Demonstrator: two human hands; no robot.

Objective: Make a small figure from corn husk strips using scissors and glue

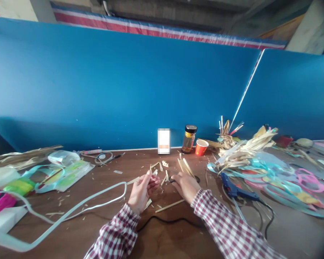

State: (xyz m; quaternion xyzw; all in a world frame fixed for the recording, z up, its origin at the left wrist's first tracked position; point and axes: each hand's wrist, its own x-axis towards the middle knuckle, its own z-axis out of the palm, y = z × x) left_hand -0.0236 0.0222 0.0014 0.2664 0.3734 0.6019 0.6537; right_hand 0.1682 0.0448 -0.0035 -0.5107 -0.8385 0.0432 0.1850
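Note:
My left hand [142, 190] is held above the table with thumb and forefinger pinched together. A thin pale strip of dried husk [151, 167] shows at the fingertips, its lower end hidden by them. To the right, my right hand [186, 185] is palm down with its fingers curled over a dark looped handle [172, 179]. It looks like that of scissors, though the hand covers most of it. Pale husk pieces [185, 166] stand out just behind this hand. A thin stick [169, 206] lies in front, between the two hands.
A blue glue gun [239, 189], ribbons and a husk bundle [240, 151] lie on the right. At the back stand a lidded bottle [189, 139] and a red paper cup [201, 148]. A pale tube frame [81, 198] extends across the left. A black cord [167, 218] runs near my wrists.

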